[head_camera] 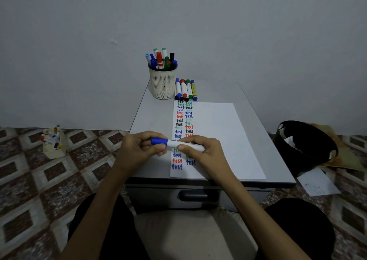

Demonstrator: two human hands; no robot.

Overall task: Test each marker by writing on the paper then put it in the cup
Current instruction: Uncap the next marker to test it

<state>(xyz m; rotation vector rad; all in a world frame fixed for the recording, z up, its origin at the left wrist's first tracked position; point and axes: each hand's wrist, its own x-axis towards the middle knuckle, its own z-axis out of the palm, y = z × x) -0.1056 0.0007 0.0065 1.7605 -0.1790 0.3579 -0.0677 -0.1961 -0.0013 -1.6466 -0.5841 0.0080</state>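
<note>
Over the near part of the paper [218, 132] I hold a white marker with a blue cap [171, 142] level. My left hand [139, 148] pinches the blue cap end, and my right hand [200, 150] grips the white barrel. The paper lies on a small grey table [151, 121] and carries two columns of the word "test" in several colours. A cream mesh cup [162, 83] stands at the back of the table with several markers in it. Several capped markers [185, 90] lie side by side right of the cup.
A cream box of small markers [53, 142] sits on the patterned floor at the left. At the right, a black bin [303, 146] stands beside the table, with a sheet of paper [317, 182] on the floor. The table has a front drawer handle [198, 196].
</note>
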